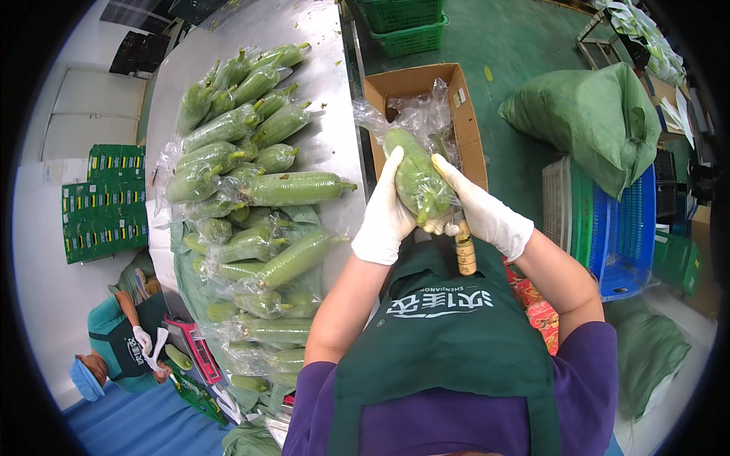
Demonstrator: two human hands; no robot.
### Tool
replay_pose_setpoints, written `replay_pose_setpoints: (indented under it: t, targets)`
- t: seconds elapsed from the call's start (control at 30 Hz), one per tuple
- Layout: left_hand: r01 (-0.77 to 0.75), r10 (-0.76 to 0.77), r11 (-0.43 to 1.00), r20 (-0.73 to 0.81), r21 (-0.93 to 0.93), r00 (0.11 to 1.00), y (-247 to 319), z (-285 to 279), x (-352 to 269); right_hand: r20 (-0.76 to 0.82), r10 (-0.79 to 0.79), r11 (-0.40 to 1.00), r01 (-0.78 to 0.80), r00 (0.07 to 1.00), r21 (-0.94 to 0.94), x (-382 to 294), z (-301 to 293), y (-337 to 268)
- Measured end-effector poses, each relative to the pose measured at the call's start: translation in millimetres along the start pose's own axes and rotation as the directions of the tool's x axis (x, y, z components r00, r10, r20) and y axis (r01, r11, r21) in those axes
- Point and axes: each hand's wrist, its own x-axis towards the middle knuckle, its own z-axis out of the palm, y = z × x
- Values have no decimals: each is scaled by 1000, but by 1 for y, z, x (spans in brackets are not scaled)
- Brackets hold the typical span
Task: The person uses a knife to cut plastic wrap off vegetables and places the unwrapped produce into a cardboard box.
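Observation:
A light-green gourd [412, 174] in a clear plastic bag lies between my two white-gloved hands, its stem towards my body. My left hand [383, 210] grips its left side, thumb along the skin. On the opposite side my right hand [485, 208] holds it too, with the fingers partly hidden beneath. A wooden handle [466, 251] sticks out below my right hand; what it belongs to is mostly hidden. Past the gourd stands an open cardboard box [470, 131] with clear plastic bags [422, 114] inside.
Bagged gourds [296, 188] cover much of the metal table [325, 74] on my left. Beyond them, a co-worker [117, 336] handles something white beside a red scale [197, 350]. Green crates [408, 37], blue crates [621, 245] and a stuffed green sack [593, 119] stand around.

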Motion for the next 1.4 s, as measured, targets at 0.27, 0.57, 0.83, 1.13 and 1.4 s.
replay_pose_setpoints:
  t: [0.27, 0.57, 0.83, 1.13, 1.4]
  targets:
    - [106, -92, 987, 118, -122, 989, -3, 2, 14, -151, -742, 541, 450, 653, -710, -40, -10, -6]
    - [73, -71, 997, 51, -31, 996, -18, 15, 22, 7, -826, 249, 376, 563, -893, -48, -8, -4]
    - [-19, 18, 1000, -88, -12, 996, -20, 20, 24, 193, -892, -56, 324, 408, -945, -41, -15, 13]
    - [8, 11, 986, 109, -169, 994, -23, 18, 12, -110, -952, 251, 521, 287, -816, -33, 3, 18]
    - [138, -126, 968, 68, -211, 990, -16, 4, 21, -196, -506, 834, 420, 840, -357, -55, 4, -18]
